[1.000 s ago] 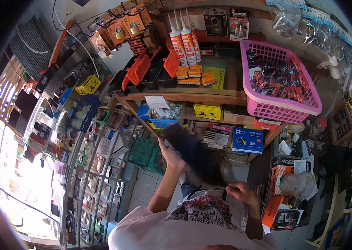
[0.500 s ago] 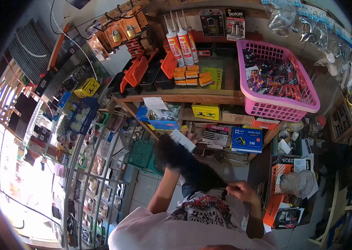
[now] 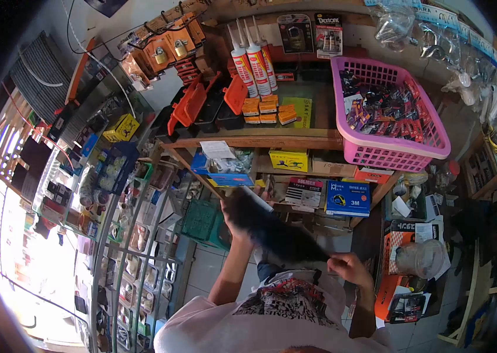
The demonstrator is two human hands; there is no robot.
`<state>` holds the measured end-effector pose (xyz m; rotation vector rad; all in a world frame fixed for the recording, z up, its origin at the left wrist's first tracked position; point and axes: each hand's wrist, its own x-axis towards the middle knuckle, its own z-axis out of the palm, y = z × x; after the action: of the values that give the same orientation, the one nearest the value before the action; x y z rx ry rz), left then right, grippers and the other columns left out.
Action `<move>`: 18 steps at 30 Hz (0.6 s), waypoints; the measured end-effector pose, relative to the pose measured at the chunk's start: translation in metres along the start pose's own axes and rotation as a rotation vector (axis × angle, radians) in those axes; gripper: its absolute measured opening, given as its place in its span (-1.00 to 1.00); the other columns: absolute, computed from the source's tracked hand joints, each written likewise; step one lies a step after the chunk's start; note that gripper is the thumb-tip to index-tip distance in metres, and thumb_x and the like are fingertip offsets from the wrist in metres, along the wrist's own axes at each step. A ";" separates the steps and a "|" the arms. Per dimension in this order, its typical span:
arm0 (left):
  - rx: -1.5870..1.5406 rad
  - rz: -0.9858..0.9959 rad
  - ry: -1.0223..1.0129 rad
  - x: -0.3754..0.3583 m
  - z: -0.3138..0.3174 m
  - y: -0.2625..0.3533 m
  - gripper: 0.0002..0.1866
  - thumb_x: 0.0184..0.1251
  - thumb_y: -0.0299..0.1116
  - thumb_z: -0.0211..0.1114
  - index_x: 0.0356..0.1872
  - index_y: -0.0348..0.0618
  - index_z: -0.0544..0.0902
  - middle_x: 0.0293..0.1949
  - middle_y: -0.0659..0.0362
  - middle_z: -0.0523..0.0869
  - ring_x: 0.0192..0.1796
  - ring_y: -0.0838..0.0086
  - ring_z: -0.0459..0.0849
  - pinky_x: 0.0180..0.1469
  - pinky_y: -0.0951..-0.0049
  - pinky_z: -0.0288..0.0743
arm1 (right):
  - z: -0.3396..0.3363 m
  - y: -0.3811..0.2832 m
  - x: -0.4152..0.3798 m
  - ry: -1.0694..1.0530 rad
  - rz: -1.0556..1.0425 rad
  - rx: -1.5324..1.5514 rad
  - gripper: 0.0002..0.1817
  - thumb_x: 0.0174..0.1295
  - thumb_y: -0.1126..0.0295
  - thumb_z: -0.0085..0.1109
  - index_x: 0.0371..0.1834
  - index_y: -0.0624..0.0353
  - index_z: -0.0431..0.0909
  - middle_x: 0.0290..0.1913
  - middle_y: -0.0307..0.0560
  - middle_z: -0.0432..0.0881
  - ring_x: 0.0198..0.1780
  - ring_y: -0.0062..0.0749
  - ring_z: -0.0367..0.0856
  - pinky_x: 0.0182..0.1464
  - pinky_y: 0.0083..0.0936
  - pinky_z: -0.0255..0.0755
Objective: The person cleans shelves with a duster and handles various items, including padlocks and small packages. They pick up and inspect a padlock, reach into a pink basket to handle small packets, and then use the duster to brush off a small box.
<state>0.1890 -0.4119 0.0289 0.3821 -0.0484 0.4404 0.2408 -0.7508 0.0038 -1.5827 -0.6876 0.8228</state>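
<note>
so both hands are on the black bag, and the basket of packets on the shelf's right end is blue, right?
Not blue: the basket is pink, as the head view shows. The rest holds: left hand and right hand both grip the black bag, and the basket sits at the right end of the shelf.

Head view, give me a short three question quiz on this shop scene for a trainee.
1. True or false: both hands grip the black bag.
2. What colour is the basket on the shelf? A green, B pink, C white.
3. Fill in: the sealant tubes stand ___ on the shelf.

Key: 1 true, left hand at the far end, right hand at the near end. 2 B. 3 upright.
</note>
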 end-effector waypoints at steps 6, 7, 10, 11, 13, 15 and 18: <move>-0.012 -0.001 -0.136 0.003 0.008 -0.002 -0.21 0.50 0.34 -0.28 0.43 -0.07 0.37 0.42 0.03 0.43 0.42 0.05 0.39 0.47 -0.05 0.22 | -0.006 0.000 -0.004 -0.077 0.040 0.026 -0.78 0.44 0.41 0.13 -0.31 0.34 0.62 -0.40 -0.28 0.66 -0.34 -0.69 0.56 -0.27 -0.58 0.46; -0.010 -0.004 -0.015 0.005 0.003 -0.001 -0.22 0.51 0.33 -0.28 0.43 -0.07 0.37 0.41 0.03 0.44 0.42 0.06 0.38 0.47 -0.06 0.21 | -0.007 -0.005 -0.003 -0.047 0.042 0.040 -0.79 0.43 0.41 0.13 -0.30 0.35 0.62 -0.40 -0.28 0.66 -0.34 -0.69 0.56 -0.27 -0.57 0.46; -0.050 -0.008 0.207 0.004 0.009 0.004 -0.16 0.45 0.40 -0.25 0.38 -0.14 0.38 0.37 -0.03 0.46 0.38 0.03 0.42 0.48 0.02 0.21 | -0.011 -0.009 -0.001 -0.093 -0.012 -0.053 -0.81 0.42 0.41 0.15 -0.28 0.34 0.62 -0.40 -0.28 0.66 -0.35 -0.68 0.56 -0.27 -0.57 0.46; -0.086 -0.004 -0.252 0.012 -0.025 0.005 -0.15 0.45 0.40 -0.25 0.44 -0.11 0.34 0.42 -0.03 0.41 0.44 0.03 0.37 0.51 -0.01 0.13 | -0.013 -0.007 -0.002 -0.117 -0.009 -0.070 -0.78 0.43 0.36 0.16 -0.26 0.32 0.64 -0.40 -0.27 0.66 -0.34 -0.67 0.55 -0.27 -0.58 0.45; -0.086 -0.012 0.000 0.002 -0.029 0.001 -0.15 0.45 0.40 -0.25 0.45 -0.10 0.32 0.40 -0.04 0.42 0.41 0.03 0.39 0.52 -0.05 0.11 | -0.015 -0.002 -0.007 -0.153 -0.003 -0.095 -0.71 0.44 0.24 0.19 -0.23 0.30 0.66 -0.41 -0.25 0.66 -0.32 -0.66 0.55 -0.27 -0.58 0.44; -0.244 -0.050 -0.180 0.005 0.000 0.005 -0.11 0.43 0.41 -0.23 0.53 -0.09 0.21 0.45 -0.02 0.37 0.44 0.03 0.35 0.53 -0.06 0.08 | -0.010 -0.001 -0.003 0.006 -0.015 -0.011 -0.70 0.45 0.22 0.18 -0.23 0.29 0.66 -0.41 -0.25 0.65 -0.33 -0.66 0.55 -0.27 -0.57 0.45; -0.061 -0.035 0.185 0.002 0.001 0.004 -0.13 0.45 0.38 -0.27 0.52 -0.11 0.22 0.48 -0.03 0.32 0.48 0.00 0.30 0.53 -0.10 0.05 | -0.011 0.002 -0.009 -0.101 -0.005 -0.067 -0.68 0.46 0.18 0.16 -0.21 0.27 0.66 -0.41 -0.26 0.66 -0.33 -0.65 0.55 -0.27 -0.55 0.46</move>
<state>0.1896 -0.4080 0.0319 0.2807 0.1248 0.4369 0.2446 -0.7653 0.0038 -1.6068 -0.7983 0.8891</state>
